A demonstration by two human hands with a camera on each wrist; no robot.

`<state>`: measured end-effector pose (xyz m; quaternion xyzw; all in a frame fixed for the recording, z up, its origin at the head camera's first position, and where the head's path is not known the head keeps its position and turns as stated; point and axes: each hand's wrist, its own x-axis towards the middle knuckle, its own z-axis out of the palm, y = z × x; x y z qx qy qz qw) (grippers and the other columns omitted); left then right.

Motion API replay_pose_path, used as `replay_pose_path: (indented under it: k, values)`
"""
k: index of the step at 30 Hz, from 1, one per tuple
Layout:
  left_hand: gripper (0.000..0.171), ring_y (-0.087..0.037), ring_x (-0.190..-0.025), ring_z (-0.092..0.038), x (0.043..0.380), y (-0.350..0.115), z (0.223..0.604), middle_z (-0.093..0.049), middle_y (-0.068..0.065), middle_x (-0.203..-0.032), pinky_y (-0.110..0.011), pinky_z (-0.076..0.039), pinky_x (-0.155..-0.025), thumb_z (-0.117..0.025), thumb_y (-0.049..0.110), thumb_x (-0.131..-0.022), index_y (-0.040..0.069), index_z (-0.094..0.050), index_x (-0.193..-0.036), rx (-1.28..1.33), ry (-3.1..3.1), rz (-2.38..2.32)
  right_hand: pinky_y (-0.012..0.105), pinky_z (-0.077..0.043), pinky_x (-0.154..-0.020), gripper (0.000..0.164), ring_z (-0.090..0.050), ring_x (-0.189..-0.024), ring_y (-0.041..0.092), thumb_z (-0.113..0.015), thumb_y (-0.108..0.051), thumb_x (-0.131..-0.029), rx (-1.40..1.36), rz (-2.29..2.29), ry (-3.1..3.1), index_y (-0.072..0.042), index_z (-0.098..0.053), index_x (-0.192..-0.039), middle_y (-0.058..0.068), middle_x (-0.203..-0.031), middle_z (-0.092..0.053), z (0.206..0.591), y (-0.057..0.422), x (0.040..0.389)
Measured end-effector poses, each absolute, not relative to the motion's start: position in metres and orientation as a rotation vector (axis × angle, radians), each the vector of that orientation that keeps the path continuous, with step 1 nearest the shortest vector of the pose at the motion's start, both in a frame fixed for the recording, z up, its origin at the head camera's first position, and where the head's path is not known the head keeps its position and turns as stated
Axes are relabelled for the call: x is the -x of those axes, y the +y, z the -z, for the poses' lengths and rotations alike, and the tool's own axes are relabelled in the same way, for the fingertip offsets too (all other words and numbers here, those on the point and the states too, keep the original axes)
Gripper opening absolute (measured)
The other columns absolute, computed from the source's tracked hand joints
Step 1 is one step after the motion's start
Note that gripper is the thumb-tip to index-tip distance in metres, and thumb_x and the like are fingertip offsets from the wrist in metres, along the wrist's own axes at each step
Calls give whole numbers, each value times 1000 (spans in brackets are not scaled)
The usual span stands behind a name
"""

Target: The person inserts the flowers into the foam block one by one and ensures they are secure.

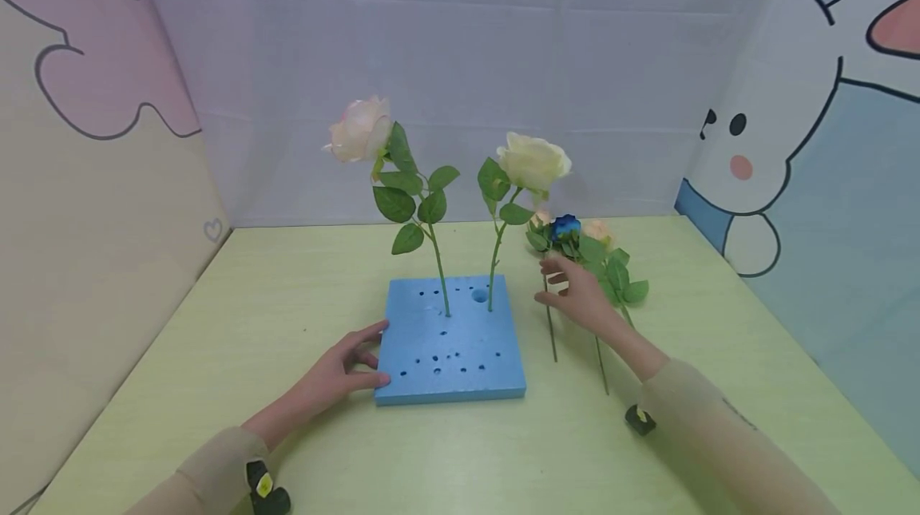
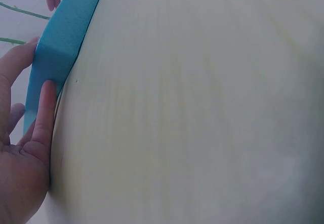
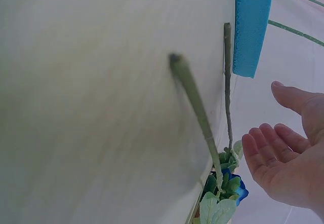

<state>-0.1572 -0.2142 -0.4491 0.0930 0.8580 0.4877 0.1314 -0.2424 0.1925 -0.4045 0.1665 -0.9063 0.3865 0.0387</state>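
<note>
Beige sleeves (image 1: 726, 439) reach in at seven and four o'clock of the head view, over a pale table (image 1: 302, 283). The left hand (image 1: 327, 375) rests extended fingers and thumb against the nine o'clock edge of a blue block (image 1: 470, 335) pierced with holes, without wrapping around it. From the block rise a pink rose (image 1: 362, 130), leaning toward eleven o'clock, and a cream rose (image 1: 535, 162), toward one. At the block's two o'clock, the right hand (image 1: 580, 298) has thumb and bent fingers parted, holding nothing, by a blue rose (image 1: 565, 227) and a peach rose (image 1: 596, 232) lying down.

In the left wrist view, that hand sits at eight o'clock, fingertips touching the block's side, which runs from nine to eleven.

In the right wrist view, the empty hand lies at four o'clock, loosely cupped, thumb well apart; a dark stem (image 3: 227, 77) lies at two, near the block, and the blue rose at five.
</note>
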Motion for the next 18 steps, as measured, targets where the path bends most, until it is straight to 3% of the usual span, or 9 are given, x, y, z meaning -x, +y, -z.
replay_pose_path:
  k: [18]
  values:
    - [86, -20, -111, -58, 155, -214, 448, -41, -11, -154, -24, -51, -86, -80, 37, -82, 30, -32, -154, -268, 2485, -1414, 54, -46, -104, 74, -53, -125, 44, -76, -25, -86, -384, -1051, -3050, 6, -40, -143, 28, -140, -51, 407, 198, 245]
